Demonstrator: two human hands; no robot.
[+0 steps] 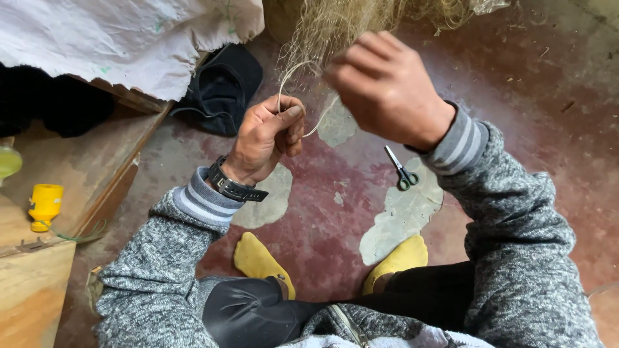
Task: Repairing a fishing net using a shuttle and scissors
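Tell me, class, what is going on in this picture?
A person sits on a worn red floor, looking down at their own hands. The left hand, with a wristwatch on its wrist, pinches a pale strand that runs up into a bundle of fine netting. The right hand is raised beside it, closed at the same netting. Small scissors lie untouched on the floor between yellow-socked feet. A yellow spool rests on a wooden board to the left.
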